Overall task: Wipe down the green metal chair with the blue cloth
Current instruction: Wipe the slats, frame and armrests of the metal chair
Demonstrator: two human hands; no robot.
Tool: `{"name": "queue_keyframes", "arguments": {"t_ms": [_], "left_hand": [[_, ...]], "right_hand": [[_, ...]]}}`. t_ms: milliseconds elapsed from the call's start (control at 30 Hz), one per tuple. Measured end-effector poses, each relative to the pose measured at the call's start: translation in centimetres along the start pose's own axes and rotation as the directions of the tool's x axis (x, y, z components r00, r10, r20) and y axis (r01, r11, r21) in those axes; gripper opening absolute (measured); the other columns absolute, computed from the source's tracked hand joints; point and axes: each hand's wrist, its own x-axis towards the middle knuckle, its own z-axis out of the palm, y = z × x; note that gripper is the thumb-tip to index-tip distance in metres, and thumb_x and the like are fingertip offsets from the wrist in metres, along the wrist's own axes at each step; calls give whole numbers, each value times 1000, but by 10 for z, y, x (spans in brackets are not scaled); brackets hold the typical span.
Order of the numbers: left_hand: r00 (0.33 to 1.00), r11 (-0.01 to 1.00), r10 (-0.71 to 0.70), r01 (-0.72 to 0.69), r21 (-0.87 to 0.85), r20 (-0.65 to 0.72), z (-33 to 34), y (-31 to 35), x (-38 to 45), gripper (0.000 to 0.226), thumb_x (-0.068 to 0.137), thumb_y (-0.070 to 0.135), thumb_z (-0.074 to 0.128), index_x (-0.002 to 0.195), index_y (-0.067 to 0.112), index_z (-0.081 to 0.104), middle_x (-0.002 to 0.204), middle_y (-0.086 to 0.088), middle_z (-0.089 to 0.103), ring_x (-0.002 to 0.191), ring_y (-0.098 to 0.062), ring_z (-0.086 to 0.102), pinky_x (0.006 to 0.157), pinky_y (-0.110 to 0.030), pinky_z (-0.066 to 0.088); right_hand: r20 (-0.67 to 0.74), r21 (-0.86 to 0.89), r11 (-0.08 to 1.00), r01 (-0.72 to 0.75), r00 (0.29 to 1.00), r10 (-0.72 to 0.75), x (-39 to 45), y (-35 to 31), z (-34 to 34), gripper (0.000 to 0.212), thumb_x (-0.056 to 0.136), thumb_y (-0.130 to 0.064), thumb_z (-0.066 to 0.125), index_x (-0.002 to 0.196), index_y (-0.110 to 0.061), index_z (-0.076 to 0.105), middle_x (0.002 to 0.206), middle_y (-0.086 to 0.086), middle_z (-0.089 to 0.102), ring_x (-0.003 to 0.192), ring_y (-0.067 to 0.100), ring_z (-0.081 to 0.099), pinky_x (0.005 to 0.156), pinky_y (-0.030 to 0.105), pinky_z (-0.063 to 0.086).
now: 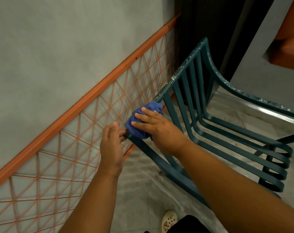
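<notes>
The green metal chair stands at the right, its slatted back toward me and its top rail flecked with white chips. A bunched blue cloth covers the near corner of that top rail. My right hand lies over the cloth, fingers spread and bent round it, pressing it onto the rail. My left hand is just left of the cloth, its fingertips curled onto the chair frame at the corner below the cloth.
An orange metal frame with a diamond wire grid leans along the grey wall at the left, close behind the chair. A dark doorway lies beyond. The floor is grey tile, and my white shoe shows at the bottom.
</notes>
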Motion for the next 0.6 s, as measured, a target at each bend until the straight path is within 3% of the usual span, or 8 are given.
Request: {"name": "queue_keyframes", "arguments": {"t_ms": [67,133,200,267,400,467,600], "left_hand": [[1000,999,-29,29,-27,0,-1,1,-3,39,103,35,31,123,9,52,102,-17,62,98,-20,64,61,-11,50],[999,999,-34,34,-43,-3,-2,1,-6,42,103,36,29,127,7,49,104,-16,61,101,-19,62,52,-5,46],[1000,1000,-11,11,-8,4,-1,2,-8,38,102,33,34,125,8,51,107,-15,63,99,-16,62,52,-4,45],[1000,999,6,-7,37,16,-1,2,-7,27,98,25,49,119,8,54,103,-13,64,89,-10,62,52,-4,45],[998,979,36,-44,198,43,-3,-3,0,38,79,21,77,112,18,59,96,-4,69,86,-10,68,60,-11,50],[998,962,45,-52,269,32,-3,-4,4,42,73,25,82,109,21,61,94,-2,68,85,-12,68,60,-14,50],[996,912,80,-83,402,24,-2,0,6,33,73,26,82,102,22,65,87,4,69,80,-8,67,63,-18,51]], "right_hand": [[-8,-48,996,-72,997,71,11,3,-9,63,75,9,56,134,-13,53,147,11,42,142,32,23,115,52,19],[17,-122,974,-192,981,196,23,-3,-14,64,83,3,54,142,-17,41,155,6,28,147,26,7,119,47,8],[6,-142,961,-236,971,239,27,-13,-10,62,85,-1,53,143,-18,39,157,5,23,148,24,0,119,46,2],[-47,-71,982,-174,984,171,19,-17,-1,64,80,5,54,139,-15,46,154,7,30,147,27,5,119,48,3],[-20,26,999,-33,999,33,-3,-1,1,65,75,13,54,134,-12,53,147,10,42,142,27,18,115,49,18],[-34,-25,997,-71,997,71,4,6,-9,63,76,12,52,135,-12,52,148,11,40,142,29,19,113,49,20],[29,-168,945,-279,957,288,28,-3,-19,68,86,2,51,147,-19,31,159,3,16,147,23,-3,119,42,7]]}}
